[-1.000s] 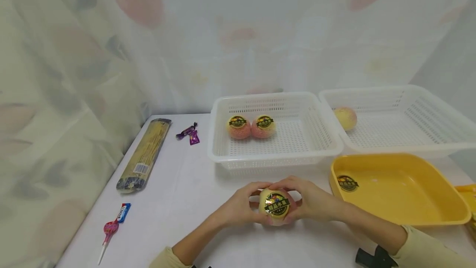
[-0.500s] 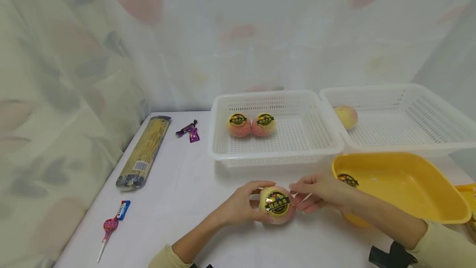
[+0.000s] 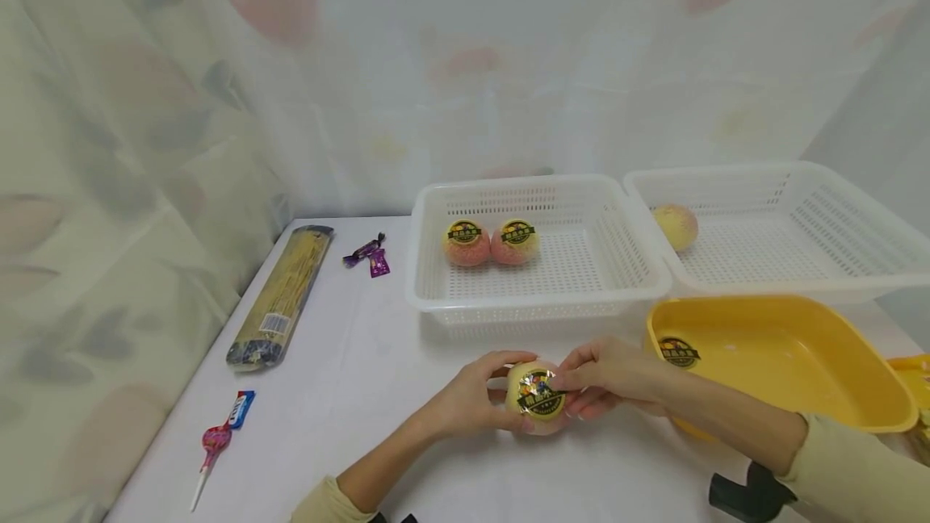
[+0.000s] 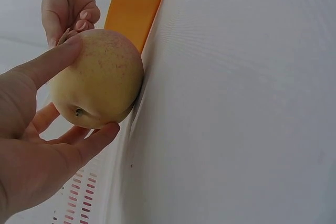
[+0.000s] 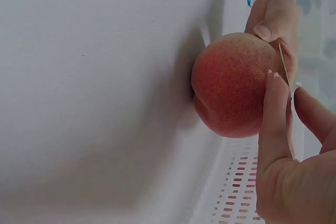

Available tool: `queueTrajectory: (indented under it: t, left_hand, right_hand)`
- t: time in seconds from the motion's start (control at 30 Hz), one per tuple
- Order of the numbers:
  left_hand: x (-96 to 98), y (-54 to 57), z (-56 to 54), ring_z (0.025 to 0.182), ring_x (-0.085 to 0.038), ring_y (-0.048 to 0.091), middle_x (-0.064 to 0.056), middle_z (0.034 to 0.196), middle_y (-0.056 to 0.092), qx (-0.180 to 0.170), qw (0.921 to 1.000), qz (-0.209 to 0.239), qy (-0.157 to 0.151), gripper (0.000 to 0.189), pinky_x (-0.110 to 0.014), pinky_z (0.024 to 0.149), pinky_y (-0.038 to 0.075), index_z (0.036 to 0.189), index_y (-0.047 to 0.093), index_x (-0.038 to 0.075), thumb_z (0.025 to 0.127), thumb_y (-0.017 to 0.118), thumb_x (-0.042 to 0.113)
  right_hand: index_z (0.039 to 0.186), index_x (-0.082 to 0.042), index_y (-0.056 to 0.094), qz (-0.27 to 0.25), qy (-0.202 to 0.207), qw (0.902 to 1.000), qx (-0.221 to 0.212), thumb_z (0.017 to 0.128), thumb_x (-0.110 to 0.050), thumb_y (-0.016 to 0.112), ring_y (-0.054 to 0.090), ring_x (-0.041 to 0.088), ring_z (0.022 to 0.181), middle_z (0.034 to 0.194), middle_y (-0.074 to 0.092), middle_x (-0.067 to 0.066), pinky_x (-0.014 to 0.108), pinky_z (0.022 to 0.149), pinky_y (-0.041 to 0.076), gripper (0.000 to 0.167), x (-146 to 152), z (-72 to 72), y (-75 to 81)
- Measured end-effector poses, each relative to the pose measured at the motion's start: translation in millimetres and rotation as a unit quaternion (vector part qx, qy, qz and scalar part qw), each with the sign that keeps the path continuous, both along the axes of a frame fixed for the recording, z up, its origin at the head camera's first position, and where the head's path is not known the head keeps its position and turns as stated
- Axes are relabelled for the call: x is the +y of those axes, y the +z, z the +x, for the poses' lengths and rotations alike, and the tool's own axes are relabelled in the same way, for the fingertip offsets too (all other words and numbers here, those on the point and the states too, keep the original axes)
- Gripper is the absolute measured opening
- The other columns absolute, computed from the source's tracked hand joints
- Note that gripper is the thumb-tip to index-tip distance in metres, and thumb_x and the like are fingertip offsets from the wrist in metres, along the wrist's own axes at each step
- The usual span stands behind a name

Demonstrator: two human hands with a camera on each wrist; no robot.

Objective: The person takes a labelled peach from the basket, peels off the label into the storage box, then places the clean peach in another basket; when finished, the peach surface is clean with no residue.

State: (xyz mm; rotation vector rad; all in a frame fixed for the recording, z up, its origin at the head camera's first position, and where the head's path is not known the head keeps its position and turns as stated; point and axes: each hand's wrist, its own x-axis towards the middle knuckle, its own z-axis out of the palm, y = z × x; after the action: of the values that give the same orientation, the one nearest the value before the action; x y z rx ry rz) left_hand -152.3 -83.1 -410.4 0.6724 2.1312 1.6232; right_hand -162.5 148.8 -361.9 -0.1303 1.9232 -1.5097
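My left hand grips a pink-and-yellow peach just above the white table, thumb on one side and fingers curled on the other. A round black-and-gold sticker on the peach faces the head camera. My right hand is at the sticker's right edge, thumb and finger pinching there. In the right wrist view the sticker's edge stands slightly off the red skin. One of that hand's fingers touches the peach beside it.
A white basket holds two stickered peaches. The right basket holds one peach. A yellow tray has a loose sticker. Noodles, purple candies and a lollipop lie left.
My right hand has let go of the peach, drawn off to the right, then come back to the sticker's edge. The left hand keeps its hold on the peach.
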Motion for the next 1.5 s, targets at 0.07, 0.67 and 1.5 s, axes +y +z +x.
queueTrajectory:
  t: [0.07, 0.67, 1.5]
  left_hand:
    - [0.0, 0.3, -0.3, 0.119, -0.023, 0.047, -0.001, 0.128, 0.049, -0.001, 1.0, 0.002, 0.0, 0.07, -0.024, 0.092, 0.048, 0.133, 0.053, 0.012, 0.071, 0.082, 0.0]
    - [-2.6, 1.1, -1.0, 0.119, -0.026, 0.048, -0.002, 0.13, 0.049, 0.005, 0.9999, -0.011, 0.004, 0.068, -0.025, 0.091, 0.049, 0.132, 0.054, 0.014, 0.072, 0.082, 0.001]
    - [-2.2, 1.4, -0.8, 0.122, -0.027, 0.046, -0.002, 0.133, 0.047, -0.01, 0.9999, -0.005, 0.0, 0.068, -0.027, 0.093, 0.049, 0.133, 0.052, 0.013, 0.072, 0.081, 0.0]
  right_hand:
    - [0.098, 0.005, 0.065, 0.001, 0.002, 1.0, 0.007, 0.085, -0.016, 0.072, 0.065, 0.014, 0.063, 0.075, 0.068, 0.011, 0.028, 0.059, 0.058, 0.025, -1, -0.2, 0.0]
    - [0.103, 0.002, 0.06, 0.016, -0.027, 0.9988, 0.037, 0.092, -0.02, 0.066, 0.066, 0.02, 0.08, 0.09, 0.067, 0.011, 0.035, 0.077, 0.057, 0.025, 88, -28.0, 43.8]
    - [0.09, 0.002, 0.062, 0.135, -0.042, 0.9897, 0.02, 0.087, -0.014, 0.068, 0.059, 0.006, 0.056, 0.068, 0.063, 0.003, 0.02, 0.053, 0.054, 0.017, 174, -4.2, -37.9]
